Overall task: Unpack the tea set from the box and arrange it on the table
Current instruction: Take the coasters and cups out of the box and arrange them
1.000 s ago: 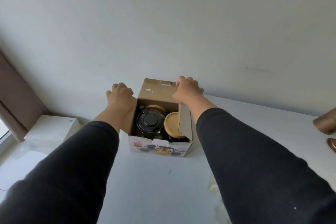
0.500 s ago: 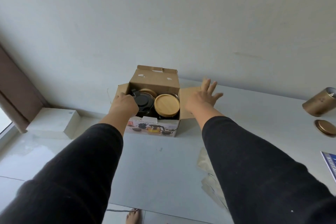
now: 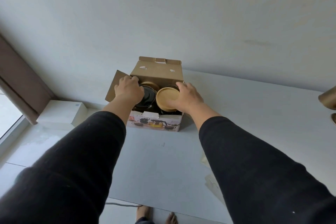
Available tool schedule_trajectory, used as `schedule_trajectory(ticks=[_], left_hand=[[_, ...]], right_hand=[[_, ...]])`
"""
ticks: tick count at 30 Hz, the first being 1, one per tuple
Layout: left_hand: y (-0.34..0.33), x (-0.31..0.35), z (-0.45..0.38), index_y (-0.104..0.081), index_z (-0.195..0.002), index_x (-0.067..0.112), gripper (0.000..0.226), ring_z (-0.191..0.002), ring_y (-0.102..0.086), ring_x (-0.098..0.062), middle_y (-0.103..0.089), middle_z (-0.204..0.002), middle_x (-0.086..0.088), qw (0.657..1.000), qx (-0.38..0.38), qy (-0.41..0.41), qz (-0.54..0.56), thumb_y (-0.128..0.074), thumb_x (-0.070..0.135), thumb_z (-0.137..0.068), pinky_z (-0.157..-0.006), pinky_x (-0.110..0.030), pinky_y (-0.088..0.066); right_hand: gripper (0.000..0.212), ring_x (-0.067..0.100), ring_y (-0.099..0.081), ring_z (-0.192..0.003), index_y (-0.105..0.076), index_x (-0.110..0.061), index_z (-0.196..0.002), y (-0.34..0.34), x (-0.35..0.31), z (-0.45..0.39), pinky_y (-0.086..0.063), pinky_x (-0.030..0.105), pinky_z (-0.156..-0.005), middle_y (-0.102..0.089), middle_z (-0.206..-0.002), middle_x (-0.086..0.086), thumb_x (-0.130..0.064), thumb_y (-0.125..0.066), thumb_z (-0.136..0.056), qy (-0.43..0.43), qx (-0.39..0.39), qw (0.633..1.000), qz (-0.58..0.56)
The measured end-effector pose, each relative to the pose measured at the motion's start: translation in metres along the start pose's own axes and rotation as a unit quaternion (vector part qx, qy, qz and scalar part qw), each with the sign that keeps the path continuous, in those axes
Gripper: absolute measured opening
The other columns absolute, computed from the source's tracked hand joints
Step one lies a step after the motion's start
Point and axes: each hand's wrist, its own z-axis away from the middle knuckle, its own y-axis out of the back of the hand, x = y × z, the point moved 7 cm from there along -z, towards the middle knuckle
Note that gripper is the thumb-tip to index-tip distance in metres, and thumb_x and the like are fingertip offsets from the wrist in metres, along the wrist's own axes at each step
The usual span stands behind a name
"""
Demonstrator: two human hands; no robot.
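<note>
Now the right hand (image 3: 189, 97) has its grip curled round the bamboo lid (image 3: 166, 98), thumb at the near edge and fingers over the far rim; whether it is bearing weight cannot be told. The left hand (image 3: 128, 90) reaches over the black teapot (image 3: 147, 96) with fingers bent down toward the far left corner of the box (image 3: 154, 122); what they close on, if anything, is hidden by the back of the hand. The tea set sits inside the open carton, which stands on the grey bench (image 3: 163, 160) near the wall.

To do this step well, the lid piece probably wants lifting straight up, level, clear of the carton walls before it moves sideways, while the left hand steadies the box or the pot. The back flap (image 3: 157, 71) stands upright behind and the left flap (image 3: 114, 87) splays outward, so upward is the free way out.

Bare bench lies in front of the box and to its right; a brass tin (image 3: 328, 99) sits at the far right edge.
</note>
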Motion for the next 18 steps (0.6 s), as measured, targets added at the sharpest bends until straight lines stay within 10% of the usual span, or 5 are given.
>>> schedule_trajectory(ticks=[10,18], left_hand=[[-0.008,0.034,-0.046,-0.059,-0.124,0.017,0.033,-0.113,-0.055,-0.025,-0.056,-0.123,-0.006,0.992,-0.059,-0.106,-0.027,-0.052,0.026,-0.093,-0.087,-0.034,-0.048],[-0.013,0.072,-0.052,-0.064,-0.108,0.008,0.021,-0.095,-0.058,-0.023,-0.061,-0.101,-0.008,0.950,-0.070,-0.175,-0.249,-0.051,0.012,-0.092,-0.071,-0.028,-0.042]], right_hand=[[0.111,0.030,-0.023,-0.143,-0.014,-0.031,-0.151,-0.033,-0.015,-0.030,-0.030,0.051,-0.113,-0.018,-0.155,0.007,-0.052,-0.080,-0.065,0.050,-0.119,0.989,0.068],[0.116,0.025,-0.024,-0.143,-0.009,-0.030,-0.152,-0.034,-0.009,-0.037,-0.031,0.051,-0.112,-0.021,-0.155,0.002,-0.054,-0.080,-0.063,0.046,-0.130,0.987,0.080]])
